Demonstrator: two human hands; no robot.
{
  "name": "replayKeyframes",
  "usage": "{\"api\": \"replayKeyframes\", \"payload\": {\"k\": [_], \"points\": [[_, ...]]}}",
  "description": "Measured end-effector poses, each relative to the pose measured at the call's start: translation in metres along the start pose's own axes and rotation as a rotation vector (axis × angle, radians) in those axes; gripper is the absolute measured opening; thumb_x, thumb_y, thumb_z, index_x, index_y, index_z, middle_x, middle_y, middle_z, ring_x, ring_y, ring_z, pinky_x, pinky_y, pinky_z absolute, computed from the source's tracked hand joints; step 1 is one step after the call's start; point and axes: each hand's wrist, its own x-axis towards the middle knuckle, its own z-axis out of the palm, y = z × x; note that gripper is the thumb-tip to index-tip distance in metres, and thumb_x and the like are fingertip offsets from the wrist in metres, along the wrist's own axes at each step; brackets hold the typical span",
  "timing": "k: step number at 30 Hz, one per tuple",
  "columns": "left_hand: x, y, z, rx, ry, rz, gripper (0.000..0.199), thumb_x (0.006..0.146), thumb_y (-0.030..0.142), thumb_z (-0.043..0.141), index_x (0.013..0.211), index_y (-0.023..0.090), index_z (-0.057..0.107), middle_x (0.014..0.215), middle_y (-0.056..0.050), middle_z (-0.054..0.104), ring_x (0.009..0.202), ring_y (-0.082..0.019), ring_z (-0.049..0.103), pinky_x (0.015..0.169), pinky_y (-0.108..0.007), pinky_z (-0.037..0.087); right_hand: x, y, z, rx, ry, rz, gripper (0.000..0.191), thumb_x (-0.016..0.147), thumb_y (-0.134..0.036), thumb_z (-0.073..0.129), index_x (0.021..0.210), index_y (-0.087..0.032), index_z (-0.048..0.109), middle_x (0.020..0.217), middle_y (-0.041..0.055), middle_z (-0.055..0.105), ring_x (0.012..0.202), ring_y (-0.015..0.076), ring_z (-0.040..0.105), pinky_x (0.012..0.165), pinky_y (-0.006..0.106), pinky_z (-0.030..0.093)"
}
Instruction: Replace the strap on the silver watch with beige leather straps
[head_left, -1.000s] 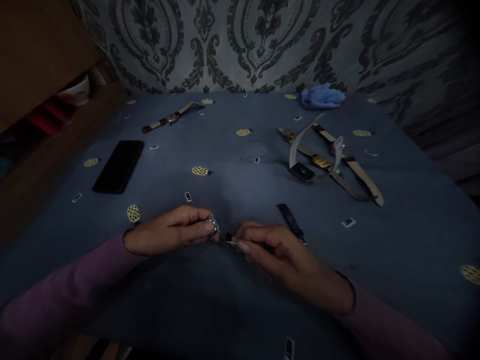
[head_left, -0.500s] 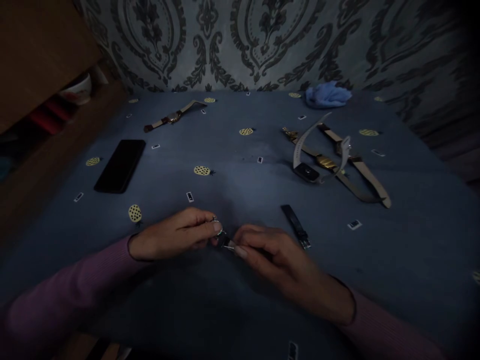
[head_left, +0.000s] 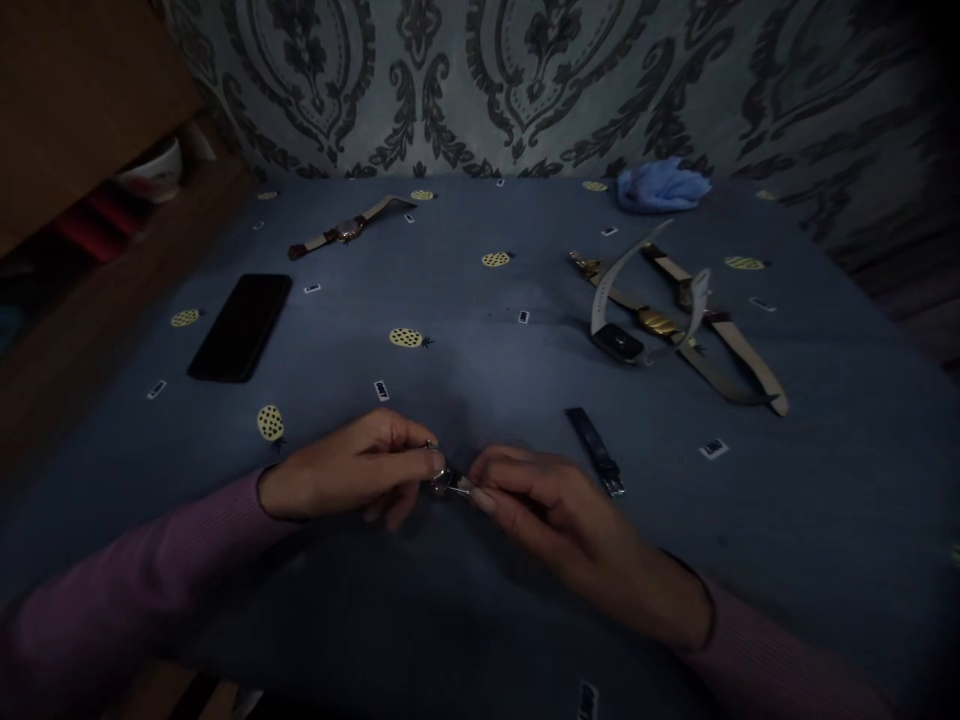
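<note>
Low in the middle of the head view, my left hand [head_left: 356, 468] pinches a small round watch case [head_left: 439, 474] with a silvery rim between thumb and fingers. Its fingertips hide part of the case. My right hand [head_left: 555, 515] is closed, thumb against forefinger, on a thin silver piece [head_left: 460, 490] that reaches the watch's near right side. Dim light keeps me from telling whether that piece is a tool or part of a strap. A dark loose watch strap [head_left: 595, 452] with a silver buckle lies just beyond my right hand.
A white-banded smartwatch [head_left: 618, 342], a gold watch [head_left: 657, 322] and a pale-strapped watch [head_left: 742, 352] lie together at right. A brown-strapped watch [head_left: 349, 231] is far left, above a black phone [head_left: 241, 328]. A crumpled blue cloth [head_left: 661, 187] sits by the wall.
The watch case has turned and tilted slightly in my left fingers, and the lower fingers of that hand have spread downward. My right hand keeps its pinch in nearly the same place.
</note>
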Motion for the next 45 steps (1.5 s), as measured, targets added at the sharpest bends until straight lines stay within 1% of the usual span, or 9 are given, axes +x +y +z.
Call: {"api": "replayKeyframes", "payload": {"k": [5, 12, 18, 28, 40, 45], "points": [[-0.0001, 0.0027, -0.0007, -0.034, 0.001, -0.011, 0.022, 0.091, 0.029, 0.046, 0.079, 0.015, 0.057, 0.045, 0.005, 0.053, 0.036, -0.006, 0.04, 0.037, -0.015, 0.031, -0.0017, 0.0001, -0.0007, -0.011, -0.019, 0.011, 0.032, 0.097, -0.031, 0.043, 0.071, -0.017, 0.055, 0.073, 0.0026, 0.055, 0.067, 0.0135, 0.051, 0.062, 0.028, 0.041], [0.0, 0.0041, -0.0004, -0.03, 0.001, -0.011, 0.021, 0.091, 0.028, 0.045, 0.078, 0.016, 0.055, 0.044, 0.006, 0.052, 0.036, -0.006, 0.04, 0.038, -0.014, 0.032, -0.0014, -0.0016, -0.001, -0.013, -0.023, -0.003, 0.031, 0.098, -0.03, 0.043, 0.072, -0.017, 0.056, 0.074, 0.0025, 0.056, 0.069, 0.0141, 0.053, 0.065, 0.028, 0.043], [0.0002, 0.0037, -0.0003, -0.014, 0.002, -0.015, 0.02, 0.091, 0.027, 0.044, 0.077, 0.017, 0.054, 0.044, 0.006, 0.053, 0.036, -0.006, 0.04, 0.037, -0.014, 0.032, -0.0016, -0.0024, 0.0014, -0.004, -0.028, -0.015, 0.031, 0.098, -0.029, 0.043, 0.071, -0.018, 0.054, 0.073, 0.002, 0.054, 0.067, 0.0133, 0.051, 0.062, 0.028, 0.042], [0.0, 0.0037, -0.0008, 0.005, -0.011, -0.016, 0.02, 0.091, 0.028, 0.044, 0.079, 0.016, 0.055, 0.045, 0.006, 0.053, 0.036, -0.006, 0.04, 0.037, -0.015, 0.031, 0.0001, -0.0028, 0.0017, 0.002, -0.02, -0.013, 0.033, 0.098, -0.032, 0.043, 0.072, -0.017, 0.056, 0.072, 0.0023, 0.055, 0.067, 0.0142, 0.053, 0.062, 0.029, 0.042], [-0.0017, 0.0042, -0.0024, 0.033, -0.01, 0.003, 0.024, 0.092, 0.031, 0.045, 0.08, 0.014, 0.058, 0.044, 0.007, 0.05, 0.036, -0.004, 0.036, 0.037, -0.013, 0.029, -0.0026, -0.0027, 0.005, -0.045, 0.025, -0.03, 0.027, 0.096, -0.019, 0.044, 0.07, -0.016, 0.053, 0.072, 0.0014, 0.052, 0.064, 0.0124, 0.05, 0.061, 0.027, 0.04], [-0.0019, 0.0041, -0.0028, 0.034, -0.013, 0.016, 0.024, 0.093, 0.032, 0.045, 0.083, 0.015, 0.059, 0.044, 0.007, 0.049, 0.036, -0.004, 0.035, 0.037, -0.014, 0.028, -0.0027, -0.0032, 0.0071, -0.08, 0.072, -0.057, 0.026, 0.095, -0.018, 0.044, 0.071, -0.017, 0.052, 0.073, 0.0015, 0.054, 0.064, 0.0123, 0.051, 0.061, 0.027, 0.041]]}}
